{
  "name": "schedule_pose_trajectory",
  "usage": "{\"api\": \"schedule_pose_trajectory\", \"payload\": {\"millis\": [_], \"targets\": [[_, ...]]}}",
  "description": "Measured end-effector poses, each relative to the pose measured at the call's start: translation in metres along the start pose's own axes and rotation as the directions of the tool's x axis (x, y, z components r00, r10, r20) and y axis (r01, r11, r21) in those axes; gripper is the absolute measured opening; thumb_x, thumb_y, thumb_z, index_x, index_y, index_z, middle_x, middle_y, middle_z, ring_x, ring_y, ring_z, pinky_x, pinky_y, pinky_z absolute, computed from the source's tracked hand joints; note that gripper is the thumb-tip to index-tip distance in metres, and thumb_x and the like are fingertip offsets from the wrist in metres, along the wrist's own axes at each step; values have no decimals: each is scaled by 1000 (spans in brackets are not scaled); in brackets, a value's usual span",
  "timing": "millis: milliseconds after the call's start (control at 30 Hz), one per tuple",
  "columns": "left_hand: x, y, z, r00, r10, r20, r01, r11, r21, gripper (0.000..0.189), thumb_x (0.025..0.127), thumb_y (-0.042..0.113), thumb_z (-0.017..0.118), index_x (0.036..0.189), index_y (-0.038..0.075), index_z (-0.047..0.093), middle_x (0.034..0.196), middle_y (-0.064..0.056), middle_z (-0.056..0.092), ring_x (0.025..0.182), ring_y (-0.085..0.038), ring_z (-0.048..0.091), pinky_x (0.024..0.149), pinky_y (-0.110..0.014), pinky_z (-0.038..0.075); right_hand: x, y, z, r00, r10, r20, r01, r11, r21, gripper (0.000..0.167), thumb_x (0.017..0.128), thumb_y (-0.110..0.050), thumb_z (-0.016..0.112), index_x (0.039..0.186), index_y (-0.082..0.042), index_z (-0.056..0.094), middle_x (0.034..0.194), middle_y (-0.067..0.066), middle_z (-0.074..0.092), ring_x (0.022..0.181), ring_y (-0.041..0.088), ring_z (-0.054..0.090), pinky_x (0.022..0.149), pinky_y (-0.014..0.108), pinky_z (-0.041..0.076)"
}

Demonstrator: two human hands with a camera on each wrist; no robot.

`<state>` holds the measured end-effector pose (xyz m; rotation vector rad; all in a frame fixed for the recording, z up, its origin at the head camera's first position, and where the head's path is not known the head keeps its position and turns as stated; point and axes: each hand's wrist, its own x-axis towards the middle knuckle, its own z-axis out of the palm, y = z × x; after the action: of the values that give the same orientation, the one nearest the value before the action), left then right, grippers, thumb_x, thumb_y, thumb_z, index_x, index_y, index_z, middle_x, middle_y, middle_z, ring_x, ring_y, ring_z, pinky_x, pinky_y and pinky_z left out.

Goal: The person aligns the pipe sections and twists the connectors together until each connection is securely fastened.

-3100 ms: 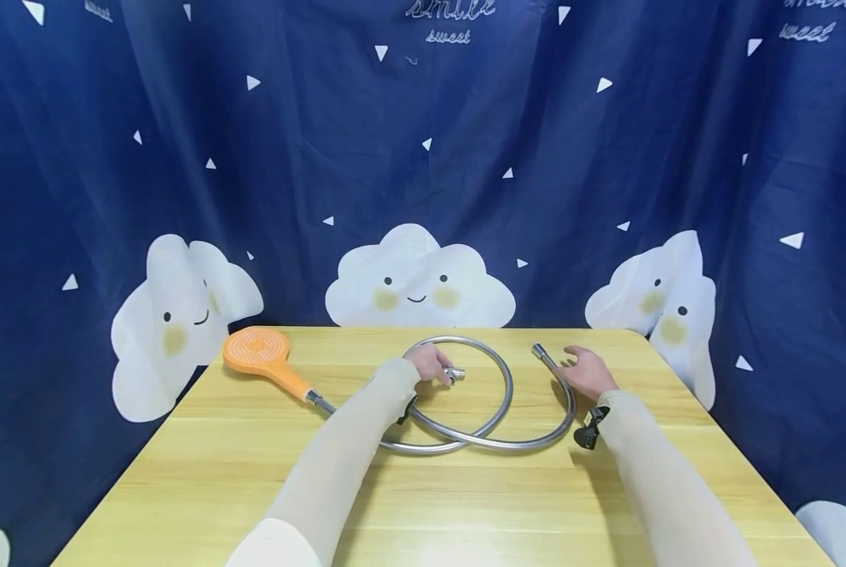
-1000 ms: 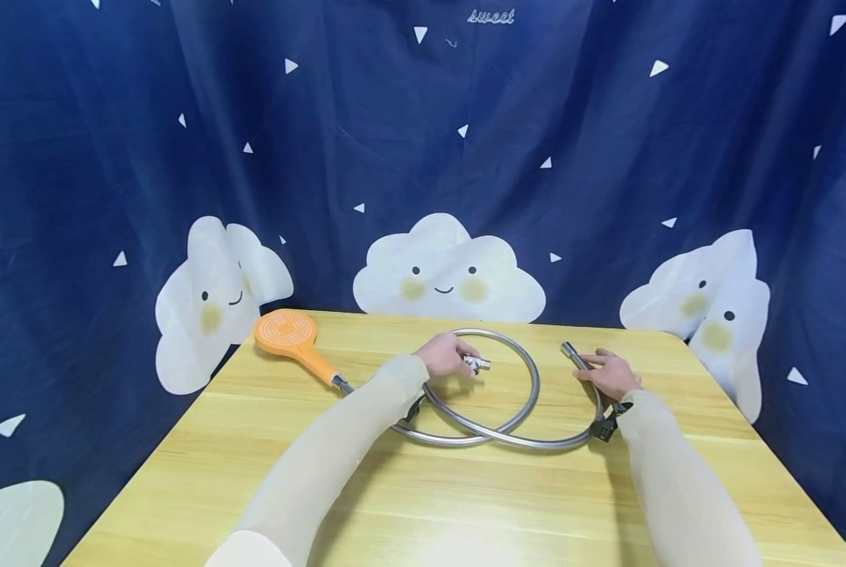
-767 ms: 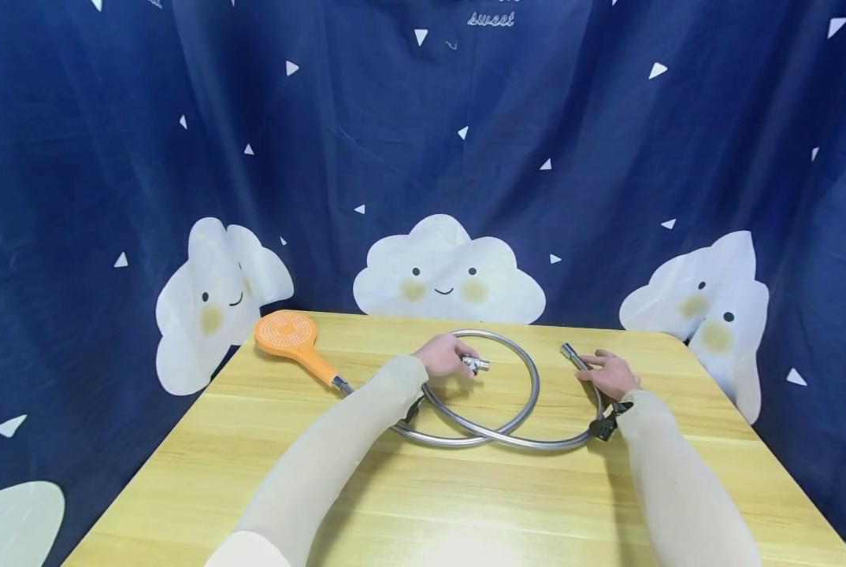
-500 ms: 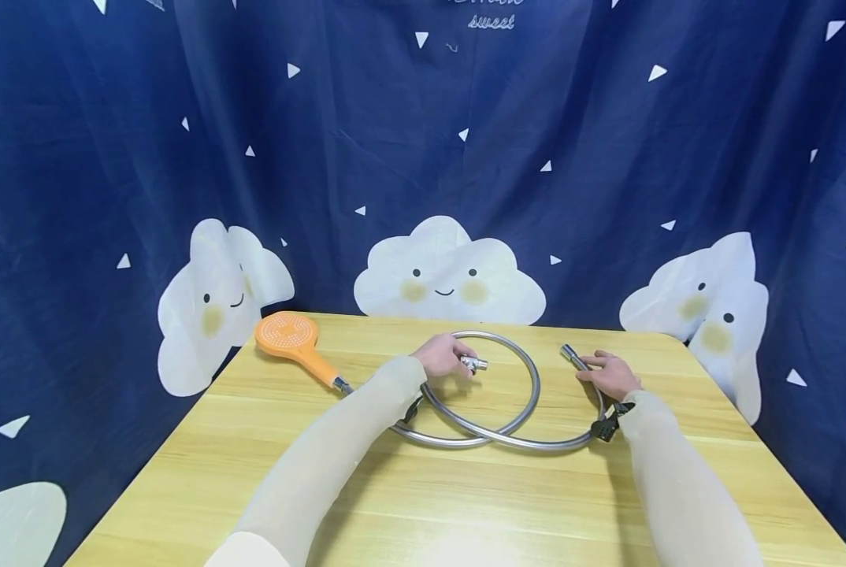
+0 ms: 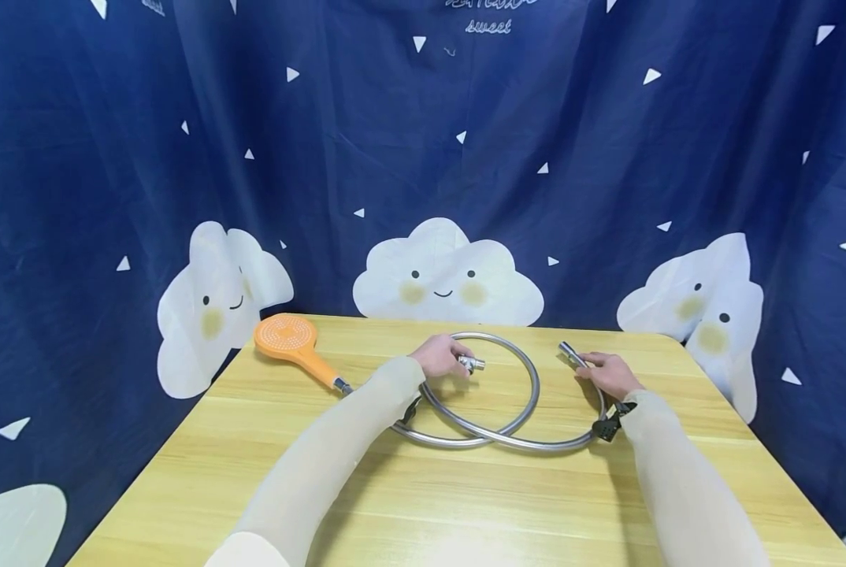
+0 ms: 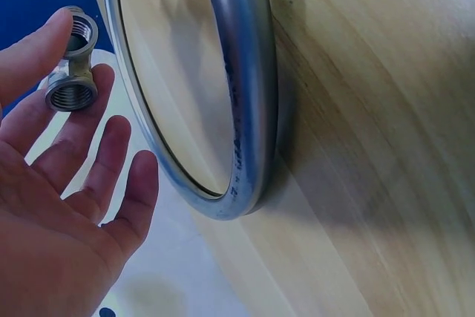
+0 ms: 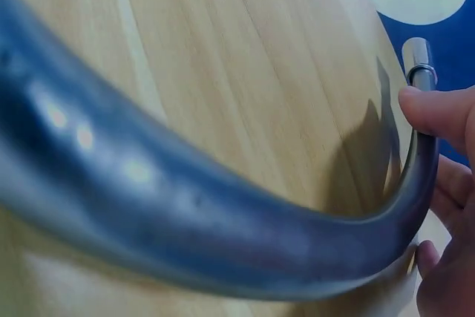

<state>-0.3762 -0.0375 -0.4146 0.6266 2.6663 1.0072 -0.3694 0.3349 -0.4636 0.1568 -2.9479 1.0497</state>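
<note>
My left hand (image 5: pixel 440 356) pinches a small silver tee fitting (image 5: pixel 471 364) between thumb and fingers, above the loop of the hose. Threaded openings of the tee fitting (image 6: pixel 73 93) show in the left wrist view. At the right, my right hand (image 5: pixel 610 375) grips the silver shower hose (image 5: pixel 536 445) just below its end connector, thumb on one side and fingers on the other. That connector (image 7: pixel 418 53) points up and away in the right wrist view. An orange shower head (image 5: pixel 286 335) lies at the table's back left, joined to the hose's other end.
The hose makes a loop and crosses itself mid-table; my left forearm hides part of it. The wooden table (image 5: pixel 423 504) ends at a back edge against a dark blue curtain (image 5: pixel 324 142) with cloud prints. A black wrist camera (image 5: pixel 607 425) sits close to the hose at my right wrist.
My right hand, first spread beside the hose, has closed on it below the connector, and that end is now slightly raised. The left hand keeps the tee fitting. The head view has shifted.
</note>
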Motion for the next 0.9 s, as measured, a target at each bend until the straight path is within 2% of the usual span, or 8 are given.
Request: {"api": "schedule_pose_trajectory", "payload": {"millis": [100, 200, 433, 667, 900], "targets": [[0, 1, -1, 1000, -1, -5, 1, 1000, 6, 29, 84, 12, 81, 112, 17, 77, 95, 5, 74, 89, -13, 57, 88, -31, 46, 0, 1, 2, 999, -27, -24, 27, 1000, 5, 50, 96, -20, 66, 138, 6, 56, 137, 33, 54, 121, 48, 57, 98, 54, 49], [1, 2, -1, 1000, 1, -4, -1, 1000, 13, 28, 84, 13, 81, 112, 17, 77, 94, 5, 73, 88, -13, 57, 87, -31, 46, -1, 0, 3, 998, -52, -37, 51, 999, -13, 48, 96, -19, 66, 136, 6, 58, 134, 31, 58, 120, 47, 58, 97, 54, 49], [1, 3, -2, 1000, 17, -12, -16, 1000, 19, 30, 84, 14, 80, 114, 15, 77, 95, 3, 74, 86, -13, 56, 87, -31, 46, -1, -8, 2, 996, -50, -78, 51, 998, 21, 46, 96, -17, 64, 137, 4, 58, 136, 32, 56, 125, 50, 53, 101, 58, 45], [3, 5, 0, 1000, 7, -25, -7, 1000, -1, 29, 84, 13, 81, 112, 15, 77, 94, 2, 74, 85, -13, 56, 83, -28, 45, -1, -16, 3, 992, -50, -112, 52, 998, 18, 44, 94, -15, 66, 136, -1, 61, 135, 29, 59, 123, 45, 56, 100, 55, 46], [6, 3, 3, 999, 2, -33, -2, 1000, 3, 31, 82, 13, 82, 113, 15, 77, 96, 2, 74, 88, -14, 59, 89, -32, 47, -3, -16, 4, 991, -54, -119, 60, 997, 47, 43, 94, -14, 67, 135, -1, 62, 136, 28, 58, 123, 43, 56, 99, 51, 46]]}}
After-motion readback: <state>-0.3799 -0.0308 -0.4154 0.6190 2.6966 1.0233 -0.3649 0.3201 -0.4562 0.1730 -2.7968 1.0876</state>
